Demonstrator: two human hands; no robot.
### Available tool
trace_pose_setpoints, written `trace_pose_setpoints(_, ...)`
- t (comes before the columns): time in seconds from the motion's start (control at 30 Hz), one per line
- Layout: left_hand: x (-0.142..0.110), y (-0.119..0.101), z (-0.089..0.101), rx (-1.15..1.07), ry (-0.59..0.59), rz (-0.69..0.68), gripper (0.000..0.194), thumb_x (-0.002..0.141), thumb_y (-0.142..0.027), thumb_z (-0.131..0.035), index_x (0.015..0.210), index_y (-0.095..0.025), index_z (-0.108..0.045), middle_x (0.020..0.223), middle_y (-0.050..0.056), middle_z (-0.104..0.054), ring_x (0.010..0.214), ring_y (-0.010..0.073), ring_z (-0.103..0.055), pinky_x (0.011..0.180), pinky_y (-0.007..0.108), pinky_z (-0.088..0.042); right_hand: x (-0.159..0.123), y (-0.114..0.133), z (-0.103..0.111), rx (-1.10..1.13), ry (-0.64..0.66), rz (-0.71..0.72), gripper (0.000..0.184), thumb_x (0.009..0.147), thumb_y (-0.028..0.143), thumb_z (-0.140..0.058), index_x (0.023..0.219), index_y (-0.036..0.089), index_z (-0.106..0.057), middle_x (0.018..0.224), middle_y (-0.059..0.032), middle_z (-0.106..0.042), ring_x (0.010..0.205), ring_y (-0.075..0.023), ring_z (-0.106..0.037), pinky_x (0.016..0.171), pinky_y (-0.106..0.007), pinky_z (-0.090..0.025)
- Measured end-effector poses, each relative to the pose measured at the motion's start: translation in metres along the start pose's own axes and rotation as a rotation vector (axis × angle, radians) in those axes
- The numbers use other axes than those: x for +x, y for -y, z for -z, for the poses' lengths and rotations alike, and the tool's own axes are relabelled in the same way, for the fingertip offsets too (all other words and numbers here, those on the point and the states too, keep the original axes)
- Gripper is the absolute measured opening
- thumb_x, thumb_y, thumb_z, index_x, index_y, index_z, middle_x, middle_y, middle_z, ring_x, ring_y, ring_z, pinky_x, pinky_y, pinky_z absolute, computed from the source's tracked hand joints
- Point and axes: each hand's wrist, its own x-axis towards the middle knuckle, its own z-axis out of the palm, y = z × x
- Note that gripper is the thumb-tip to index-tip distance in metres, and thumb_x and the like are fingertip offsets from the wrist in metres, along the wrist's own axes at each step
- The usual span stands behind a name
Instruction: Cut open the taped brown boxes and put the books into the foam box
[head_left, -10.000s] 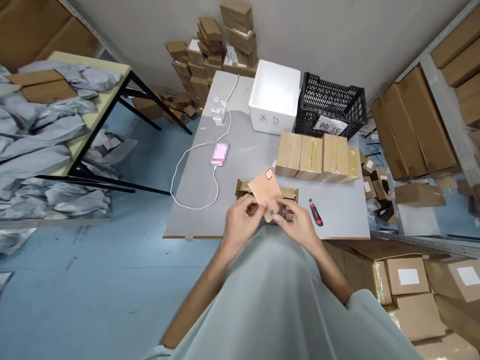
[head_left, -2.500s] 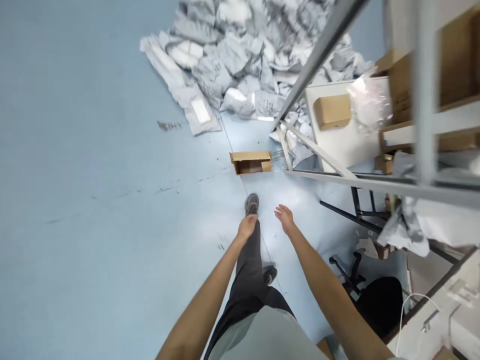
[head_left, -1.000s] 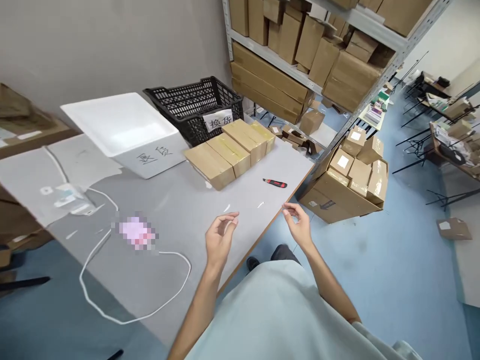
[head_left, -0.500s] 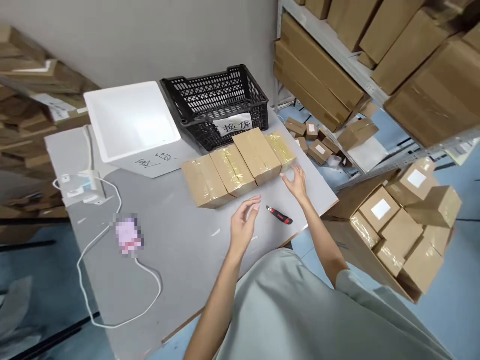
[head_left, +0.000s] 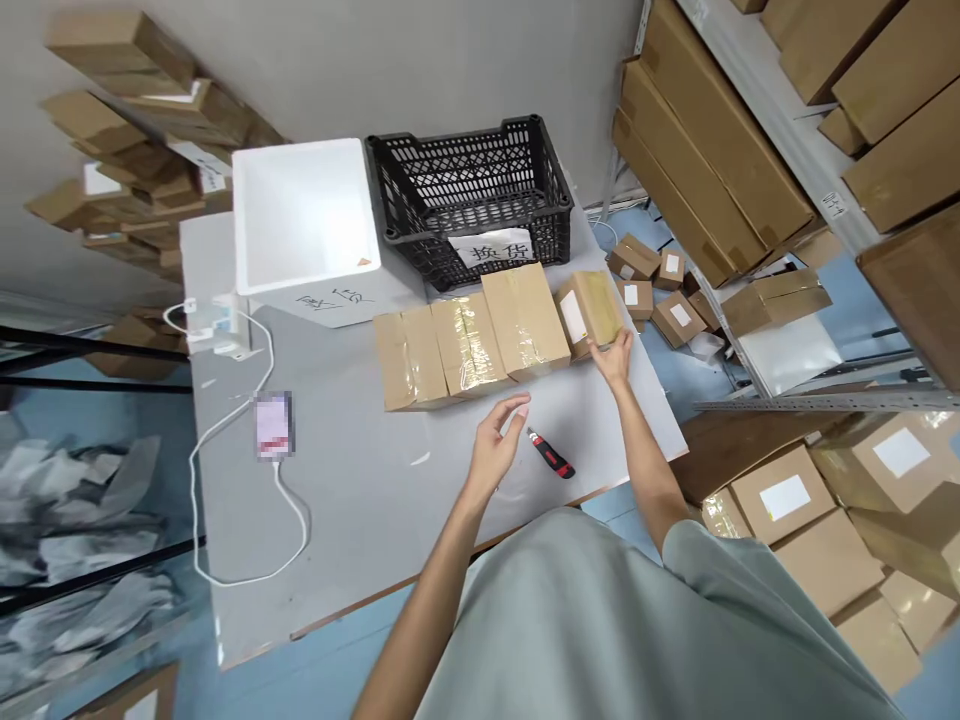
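Observation:
My right hand [head_left: 615, 360] grips the near end of a taped cardboard box [head_left: 602, 300], its thumb on the left and fingers over the right corner. That box has a white label on its left part and stands slightly apart from its neighbours. To its left, three more boxes stand side by side: a tall box [head_left: 526, 315], a shiny-taped box [head_left: 466, 340] and the leftmost box [head_left: 409, 355]. Above the grey table [head_left: 360, 520], my left hand [head_left: 495, 445] is open and holds nothing, thumb and fingers apart. Just right of it lies a red-and-black utility knife [head_left: 553, 456].
Behind the boxes stand a black plastic crate [head_left: 480, 165] with a paper sign and a white foam box [head_left: 307, 215]. A phone [head_left: 274, 425] with a white cable lies left. Shelves of cartons [head_left: 690, 170] and a large carton of parcels [head_left: 795, 510] flank the right.
My right hand has closed on the rightmost box, which has shifted away from the row, its white label now showing. The left hand has stayed open near the knife. The camera view has shifted.

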Motion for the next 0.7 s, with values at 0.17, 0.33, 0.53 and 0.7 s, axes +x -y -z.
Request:
trace_pose_setpoints(0.17, -0.029, 0.023, 0.027, -0.038, -0.019, 0.111, 0.055, 0.095, -0.076, -0.076, 0.117, -0.026, -0.084, 0.142, 0.015, -0.084, 0.144, 0.0376, -0.074, 0.133, 0.059, -0.051, -0.019, -0.017, 0.041, 0.089, -0.286, 0.016, 0.087, 0.093, 0.058, -0.081, 0.160, 0.010, -0.054, 0.161, -0.0318, -0.053, 0.159, -0.0444, -0.055, 0.132, -0.062, -0.050)
trace_pose_setpoints(0.33, -0.050, 0.040, 0.078, -0.063, -0.065, 0.118, 0.054, 0.097, -0.076, -0.076, 0.119, -0.027, -0.084, 0.145, 0.014, -0.083, 0.144, 0.0370, -0.073, 0.131, 0.058, -0.053, -0.151, -0.042, 0.099, 0.131, -0.462, 0.203, 0.098, 0.092, 0.073, -0.083, 0.168, 0.021, -0.047, 0.175, -0.0285, -0.034, 0.167, -0.0472, -0.046, 0.120, -0.068, -0.063)
trace_pose_setpoints(0.53, -0.054, 0.075, 0.170, -0.132, -0.091, 0.093, 0.073, 0.095, -0.085, -0.074, 0.136, -0.024, -0.081, 0.154, 0.017, -0.078, 0.144, 0.0378, -0.073, 0.133, 0.058, -0.049, -0.321, -0.009, 0.087, 0.127, -0.064, 0.408, 0.099, 0.092, 0.057, -0.090, 0.174, 0.028, -0.044, 0.178, -0.0230, -0.035, 0.172, -0.0424, -0.041, 0.117, -0.061, -0.067)
trace_pose_setpoints(0.7, -0.077, 0.125, 0.264, -0.101, -0.030, 0.140, 0.084, 0.095, -0.090, -0.067, 0.145, -0.023, -0.079, 0.162, 0.018, -0.073, 0.152, 0.0398, -0.067, 0.133, 0.057, -0.049, -0.384, 0.041, -0.020, 0.026, 0.369, 0.576, 0.105, 0.080, 0.045, -0.102, 0.170, 0.026, -0.052, 0.177, -0.0230, -0.040, 0.173, -0.0415, -0.042, 0.140, -0.063, -0.047)
